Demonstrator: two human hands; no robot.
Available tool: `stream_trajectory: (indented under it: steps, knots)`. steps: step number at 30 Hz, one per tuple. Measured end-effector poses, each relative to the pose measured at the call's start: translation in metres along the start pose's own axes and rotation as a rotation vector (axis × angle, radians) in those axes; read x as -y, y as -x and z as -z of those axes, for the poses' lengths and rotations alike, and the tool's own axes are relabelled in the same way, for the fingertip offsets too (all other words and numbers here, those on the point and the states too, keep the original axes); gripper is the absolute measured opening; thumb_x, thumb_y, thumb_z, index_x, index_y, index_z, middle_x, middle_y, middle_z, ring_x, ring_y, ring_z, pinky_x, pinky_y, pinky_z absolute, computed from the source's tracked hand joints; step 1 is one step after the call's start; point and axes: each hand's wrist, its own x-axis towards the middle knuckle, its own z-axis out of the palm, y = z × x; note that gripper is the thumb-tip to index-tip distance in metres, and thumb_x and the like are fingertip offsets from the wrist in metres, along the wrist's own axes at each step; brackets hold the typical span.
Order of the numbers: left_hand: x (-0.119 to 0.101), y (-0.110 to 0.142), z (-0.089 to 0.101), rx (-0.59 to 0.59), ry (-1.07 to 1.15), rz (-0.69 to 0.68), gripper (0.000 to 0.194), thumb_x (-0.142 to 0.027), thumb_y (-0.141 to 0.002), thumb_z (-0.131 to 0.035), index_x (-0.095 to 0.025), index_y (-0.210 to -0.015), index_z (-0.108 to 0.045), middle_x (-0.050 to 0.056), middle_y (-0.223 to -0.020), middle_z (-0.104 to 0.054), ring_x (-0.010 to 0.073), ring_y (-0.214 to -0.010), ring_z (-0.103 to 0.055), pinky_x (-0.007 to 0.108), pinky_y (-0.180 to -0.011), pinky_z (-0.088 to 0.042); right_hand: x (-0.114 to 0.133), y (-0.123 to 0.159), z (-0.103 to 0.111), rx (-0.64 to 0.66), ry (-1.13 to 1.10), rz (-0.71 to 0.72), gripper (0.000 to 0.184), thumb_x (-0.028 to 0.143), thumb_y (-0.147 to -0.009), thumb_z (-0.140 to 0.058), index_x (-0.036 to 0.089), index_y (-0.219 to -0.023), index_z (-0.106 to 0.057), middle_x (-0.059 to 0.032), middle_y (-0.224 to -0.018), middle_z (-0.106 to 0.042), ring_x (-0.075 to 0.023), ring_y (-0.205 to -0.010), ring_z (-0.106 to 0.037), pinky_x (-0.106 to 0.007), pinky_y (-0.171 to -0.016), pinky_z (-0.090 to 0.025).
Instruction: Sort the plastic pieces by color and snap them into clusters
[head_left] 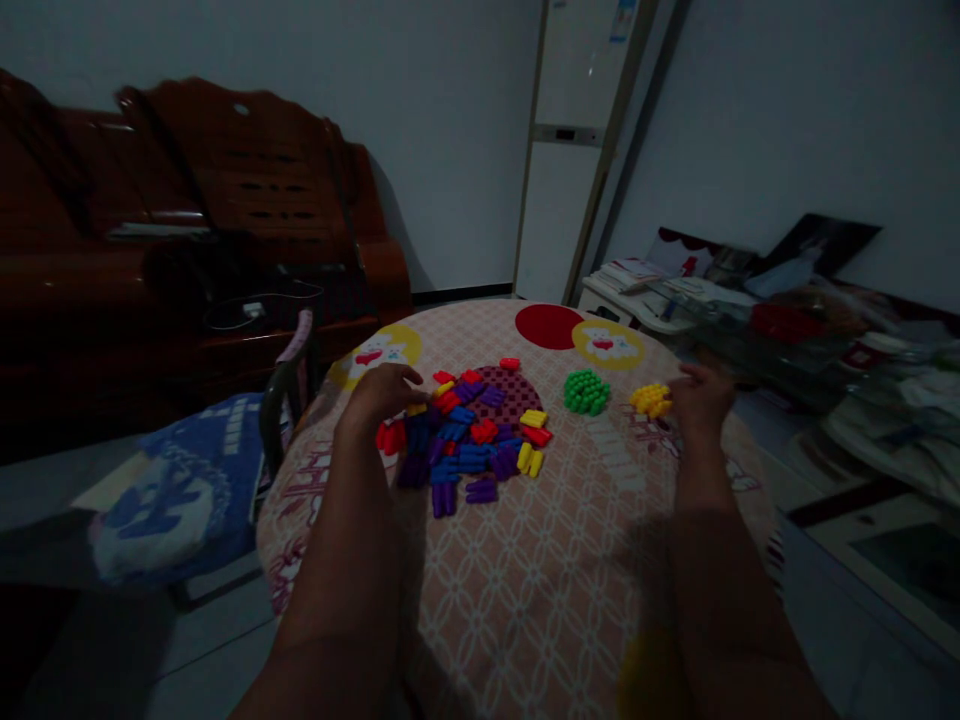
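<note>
Dim light, soft shadows across the tablecloth (510, 580), blurry edges

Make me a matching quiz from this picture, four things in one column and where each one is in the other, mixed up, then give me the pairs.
Things
1. Left hand
2. Green pile
3. Right hand
4. Wooden bench

Places
A. Just right of the yellow pile
B. By the wall, at the left of the view
C. At the left edge of the mixed pile
D. Between the mixed pile and the yellow pile

Pairs
1-C, 2-D, 3-A, 4-B
</note>
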Motion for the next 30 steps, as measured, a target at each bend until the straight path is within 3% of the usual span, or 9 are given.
stream_trajectory:
  steps: [1, 3, 7, 12, 17, 24, 26, 30]
  knots:
    - [-0.006, -0.001, -0.002, -0.046, 0.026, -0.042, 0.03, -0.037, -0.066, -0.075, -0.019, -0.09, -0.076, 0.005, -0.072, -0.073, 0.0196, -0.062, -0.065, 0.027, -0.057, -0.044, 0.016, 0.006, -0.003, 0.024, -0.075, -0.017, 0.042, 0.024, -0.072, -0.053, 0.007, -0.105, -0.073, -0.0118, -0.08, -0.073, -0.0223, -0.064, -0.068, -0.034, -0.06, -0.056]
    - [-0.024, -0.001, -0.011, -0.104, 0.1, -0.153, 0.031, -0.04, -0.069, -0.072, -0.018, -0.091, -0.075, 0.006, -0.075, -0.074, 0.0193, -0.066, -0.065, 0.026, -0.058, -0.044, 0.049, 0.024, -0.012, 0.24, -0.246, 0.01, 0.038, 0.028, -0.073, -0.06, 0.01, -0.103, -0.074, -0.0074, -0.076, -0.072, -0.0192, -0.061, -0.066, -0.031, -0.058, -0.055]
    - [-0.073, 0.007, -0.042, -0.094, 0.25, -0.369, 0.03, -0.041, -0.072, -0.07, -0.017, -0.09, -0.075, 0.005, -0.078, -0.074, 0.0191, -0.071, -0.065, 0.025, -0.059, -0.044, 0.106, 0.066, -0.028, 0.605, -0.403, 0.295, 0.038, 0.032, -0.073, -0.074, 0.013, -0.106, -0.075, -0.007, -0.085, -0.073, -0.0167, -0.069, -0.066, -0.029, -0.066, -0.053]
    - [-0.119, 0.026, -0.08, -0.038, 0.332, -0.518, 0.024, -0.034, -0.073, -0.069, -0.017, -0.09, -0.072, 0.003, -0.073, -0.072, 0.0167, -0.067, -0.064, 0.025, -0.06, -0.044, 0.137, 0.092, -0.026, 0.694, -0.205, 0.558, 0.035, 0.026, -0.077, -0.078, 0.016, -0.11, -0.073, -0.009, -0.097, -0.074, -0.0177, -0.08, -0.065, -0.028, -0.072, -0.047]
    - [-0.128, 0.032, -0.094, -0.049, 0.408, -0.524, 0.013, -0.028, -0.076, -0.064, -0.018, -0.084, -0.066, 0.002, -0.075, -0.071, 0.0163, -0.07, -0.066, 0.025, -0.062, -0.047, 0.138, 0.093, -0.021, 0.734, -0.035, 0.626, 0.016, 0.026, -0.083, -0.071, 0.015, -0.095, -0.073, -0.0084, -0.091, -0.073, -0.0202, -0.083, -0.065, -0.028, -0.072, -0.041]
    - [-0.131, 0.036, -0.092, 0.036, 0.486, -0.584, 0.02, -0.031, -0.081, -0.061, -0.018, -0.096, -0.065, 0.004, -0.081, -0.073, 0.0175, -0.072, -0.068, 0.028, -0.067, -0.052, 0.13, 0.082, -0.017, 0.754, -0.15, 0.554, 0.023, 0.025, -0.076, -0.072, 0.018, -0.098, -0.072, -0.0033, -0.089, -0.071, -0.0183, -0.079, -0.063, -0.027, -0.072, -0.043]
    - [-0.131, 0.038, -0.09, 0.065, 0.509, -0.598, 0.025, -0.03, -0.082, -0.06, -0.018, -0.104, -0.065, 0.005, -0.087, -0.074, 0.0179, -0.075, -0.069, 0.029, -0.07, -0.054, 0.119, 0.066, -0.011, 0.693, -0.201, 0.467, 0.029, 0.026, -0.071, -0.075, 0.017, -0.098, -0.072, -0.0031, -0.089, -0.071, -0.018, -0.078, -0.063, -0.028, -0.073, -0.045]
    - [-0.129, 0.036, -0.084, 0.016, 0.473, -0.584, 0.027, -0.028, -0.082, -0.061, -0.018, -0.106, -0.067, 0.006, -0.094, -0.075, 0.0188, -0.083, -0.07, 0.031, -0.077, -0.055, 0.072, 0.023, 0.009, 0.391, -0.253, 0.22, 0.04, 0.028, -0.06, -0.08, 0.014, -0.097, -0.071, -0.0067, -0.094, -0.072, -0.0197, -0.081, -0.066, -0.032, -0.075, -0.051]
